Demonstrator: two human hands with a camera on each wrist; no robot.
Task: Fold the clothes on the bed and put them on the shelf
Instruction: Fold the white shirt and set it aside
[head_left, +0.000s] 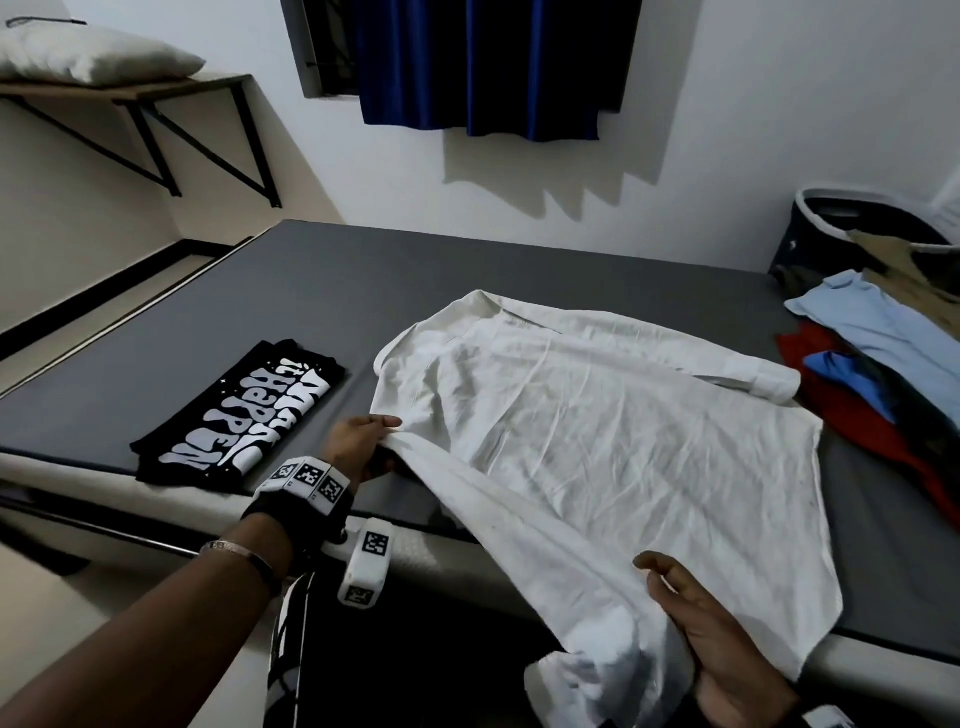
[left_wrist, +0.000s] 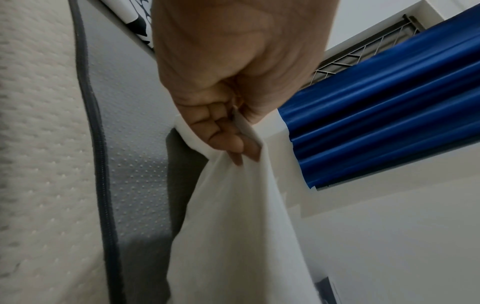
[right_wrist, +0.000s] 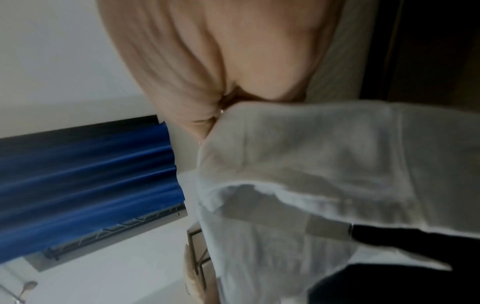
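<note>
- A shelf (head_left: 130, 91) on black brackets hangs on the wall up and far to the left of the left hand, with a pale pillow (head_left: 88, 54) lying on it.
- Just left of the left hand a folded black T-shirt (head_left: 239, 415) with white lettering lies flat on the bed (head_left: 311, 291), near the front edge.
- The left hand (head_left: 363, 441) pinches the near-left edge of the white shirt (head_left: 597, 431) — fingers (left_wrist: 221, 131) curled under the cloth, thumb on top — and lifts that edge off the grey bed.
- Between the two hands the white shirt is spread across the bed, collar at the far side, one sleeve folded over toward the right.
- The right hand (head_left: 722, 639) grips the shirt's near corner, which hangs past the bed's front edge; its fingers are closed on bunched cloth.
- Beyond the right hand — further right — a heap of unfolded clothes (head_left: 883, 364) in light blue, red and dark colours lies on the bed.
- Behind that heap stands a dark laundry basket (head_left: 831, 223) against the wall.
</note>
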